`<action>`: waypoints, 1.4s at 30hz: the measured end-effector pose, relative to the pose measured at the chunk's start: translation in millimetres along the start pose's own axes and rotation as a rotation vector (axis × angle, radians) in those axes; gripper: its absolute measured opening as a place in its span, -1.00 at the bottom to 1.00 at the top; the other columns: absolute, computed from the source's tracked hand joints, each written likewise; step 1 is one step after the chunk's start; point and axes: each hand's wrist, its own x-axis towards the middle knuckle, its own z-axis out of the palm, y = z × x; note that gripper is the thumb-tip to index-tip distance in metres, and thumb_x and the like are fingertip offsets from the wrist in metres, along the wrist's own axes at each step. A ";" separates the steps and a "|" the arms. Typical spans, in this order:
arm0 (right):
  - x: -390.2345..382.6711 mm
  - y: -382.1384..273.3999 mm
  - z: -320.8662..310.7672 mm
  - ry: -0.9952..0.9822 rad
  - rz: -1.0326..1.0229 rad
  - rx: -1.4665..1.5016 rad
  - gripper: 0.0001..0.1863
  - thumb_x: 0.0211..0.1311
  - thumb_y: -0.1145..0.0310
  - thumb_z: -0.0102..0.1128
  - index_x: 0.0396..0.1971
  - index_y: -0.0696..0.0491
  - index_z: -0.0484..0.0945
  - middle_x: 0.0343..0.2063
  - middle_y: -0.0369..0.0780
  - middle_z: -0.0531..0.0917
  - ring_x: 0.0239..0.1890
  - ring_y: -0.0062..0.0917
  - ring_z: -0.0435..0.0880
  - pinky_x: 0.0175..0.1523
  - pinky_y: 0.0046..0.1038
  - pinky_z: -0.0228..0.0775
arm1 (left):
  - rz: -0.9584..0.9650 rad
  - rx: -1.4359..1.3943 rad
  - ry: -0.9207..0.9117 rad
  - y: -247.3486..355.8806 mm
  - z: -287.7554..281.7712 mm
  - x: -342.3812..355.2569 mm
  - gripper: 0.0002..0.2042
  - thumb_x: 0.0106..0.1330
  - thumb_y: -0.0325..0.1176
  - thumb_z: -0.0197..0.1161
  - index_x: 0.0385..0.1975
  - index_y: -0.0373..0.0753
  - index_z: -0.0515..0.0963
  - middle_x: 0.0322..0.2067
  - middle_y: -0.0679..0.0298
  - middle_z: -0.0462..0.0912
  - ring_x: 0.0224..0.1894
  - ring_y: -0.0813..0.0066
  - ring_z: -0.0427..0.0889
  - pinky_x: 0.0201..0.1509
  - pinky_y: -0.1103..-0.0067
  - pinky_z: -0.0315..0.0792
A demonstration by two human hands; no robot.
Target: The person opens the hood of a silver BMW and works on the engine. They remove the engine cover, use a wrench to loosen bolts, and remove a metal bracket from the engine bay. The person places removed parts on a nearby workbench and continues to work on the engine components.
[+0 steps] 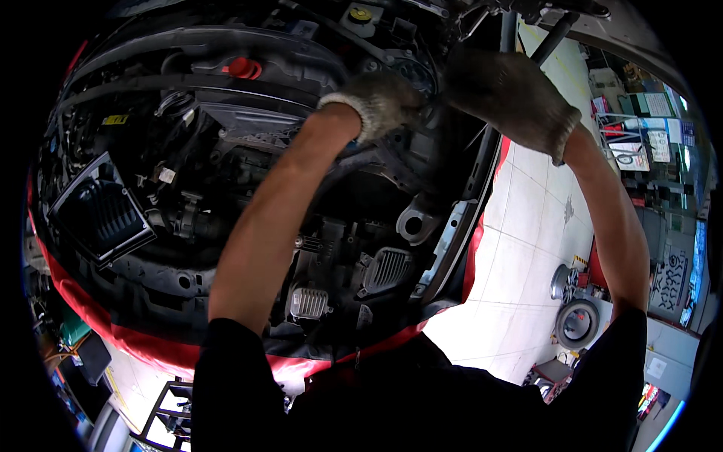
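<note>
My left hand (384, 105), in a grey knitted glove, reaches into the engine bay (376, 173) at the upper middle, beside a dark round fitting (413, 74). Its fingers curl down in shadow around something I cannot make out. My right hand (493, 94), also gloved, is just to its right, over the bay's dark edge beside a black strut (556, 36). Its fingertips are lost in shadow, so what they touch is unclear. A yellow-capped reservoir (360, 19) sits above my hands, and a red cap (242, 68) lies farther left.
An open black plastic box (98, 207) sits at the left of the bay, and ribbed metal housings (385, 270) are low in the middle. A red cover (147, 350) lines the car's edge. Beyond it are the tiled floor (527, 226), a wheel (576, 324) and cluttered shelving (640, 128).
</note>
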 end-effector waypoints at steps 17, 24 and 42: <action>132.2 -44.8 24.1 -0.209 0.243 -0.091 -0.65 0.40 0.07 0.25 -0.27 0.10 0.69 -0.53 -0.13 0.70 -0.44 -0.40 0.73 -0.20 -0.27 0.60 | -0.245 -0.071 0.132 -74.7 -74.1 -40.6 -0.71 0.26 -0.23 0.40 -0.10 -0.24 0.74 -0.20 0.11 0.80 -0.15 0.18 0.76 0.06 0.36 0.60; 117.8 -38.4 12.6 -0.320 0.210 -0.036 -0.63 0.43 0.19 0.12 -0.35 0.22 0.69 -0.57 -0.07 0.69 -0.47 -0.33 0.76 -0.22 -0.29 0.69 | -0.015 -0.069 0.180 -73.7 -62.1 -39.1 -0.77 0.34 -0.30 0.35 -0.05 -0.11 0.73 -0.23 0.14 0.79 -0.23 0.23 0.76 -0.03 0.41 0.61; 143.5 -26.7 37.8 -0.240 0.119 0.017 -0.75 0.41 0.21 0.23 -0.33 0.10 0.66 -0.67 -0.30 0.69 -0.65 -0.60 0.70 -0.55 -0.49 0.52 | -0.165 0.350 0.350 -82.2 -107.8 -88.7 -0.79 0.36 -0.18 0.33 -0.16 -0.12 0.77 -0.23 0.17 0.81 -0.20 0.25 0.79 0.07 0.34 0.63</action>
